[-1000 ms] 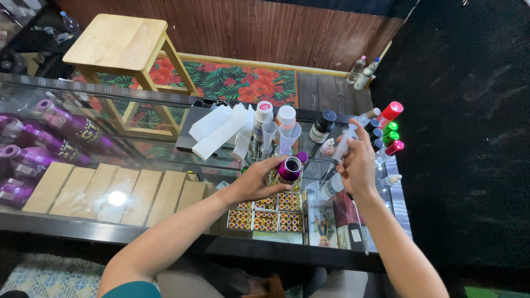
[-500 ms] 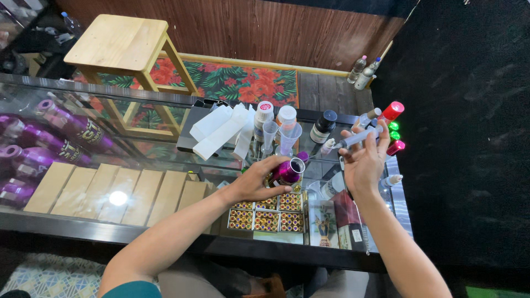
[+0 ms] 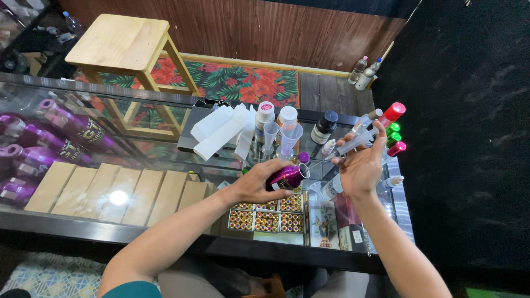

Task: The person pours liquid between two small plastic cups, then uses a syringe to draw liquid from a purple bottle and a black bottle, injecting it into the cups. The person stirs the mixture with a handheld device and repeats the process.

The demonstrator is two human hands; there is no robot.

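Observation:
My left hand [image 3: 255,185] grips a small shiny magenta bottle [image 3: 286,177], tilted on its side with its open mouth toward the right. My right hand [image 3: 360,168] holds a clear syringe [image 3: 353,144] angled down to the left; its thin needle tip sits at the bottle's mouth. A purple cap [image 3: 303,158] rests just behind the bottle. Both hands hover over a glass counter [image 3: 165,160].
Clear measuring cups [image 3: 281,139], white-lidded jars [image 3: 276,116], a dark-capped jar [image 3: 324,126] and white boxes [image 3: 220,130] stand behind the hands. Red, green and pink capped bottles [image 3: 393,130] line the right edge. Purple bottles [image 3: 49,132] lie under the glass at left. A wooden stool [image 3: 124,47] stands beyond.
The right hand has tipped the syringe lower and brought its needle to the mouth of the bottle. The left hand has tilted the magenta bottle slightly more toward the syringe.

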